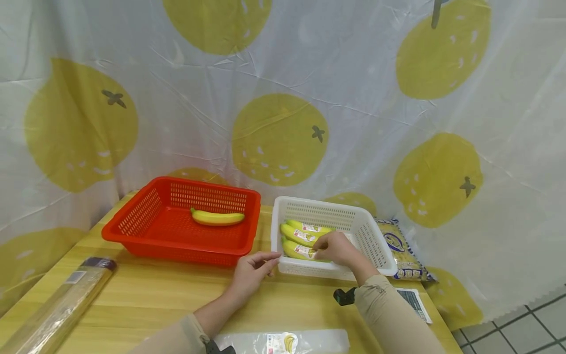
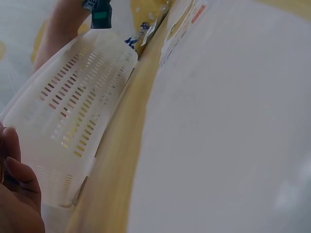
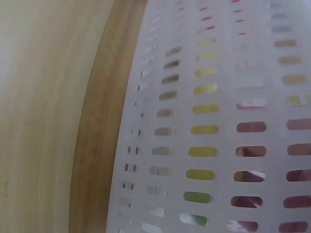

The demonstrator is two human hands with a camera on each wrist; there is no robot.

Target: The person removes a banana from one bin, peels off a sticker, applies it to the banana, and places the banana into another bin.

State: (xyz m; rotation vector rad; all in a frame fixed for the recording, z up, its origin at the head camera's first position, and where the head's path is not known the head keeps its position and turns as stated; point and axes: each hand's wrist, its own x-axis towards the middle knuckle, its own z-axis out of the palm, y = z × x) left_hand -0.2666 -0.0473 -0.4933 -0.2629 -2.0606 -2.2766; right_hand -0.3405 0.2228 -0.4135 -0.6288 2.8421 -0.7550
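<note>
My right hand (image 1: 339, 249) reaches into the white basket (image 1: 376, 246), its fingers curled at the right part of the front banana (image 1: 297, 249). Three yellow bananas with white and red labels lie side by side in the basket's left half; the hand covers their right ends. At the basket's near left corner, my left hand (image 1: 251, 275) pinches the rim between thumb and forefinger. The left wrist view shows that left hand (image 2: 19, 194) beside the basket's slotted wall (image 2: 82, 107). Through the slots in the right wrist view, yellow banana (image 3: 202, 151) shows.
A red basket (image 1: 177, 253) at the left holds a single unlabelled banana (image 1: 217, 218). Clear plastic packaging with a banana label (image 1: 281, 342) lies at the front edge. A long wrapped roll (image 1: 62, 305) lies far left; a printed yellow bag (image 1: 400, 250) stands behind the white basket's right end.
</note>
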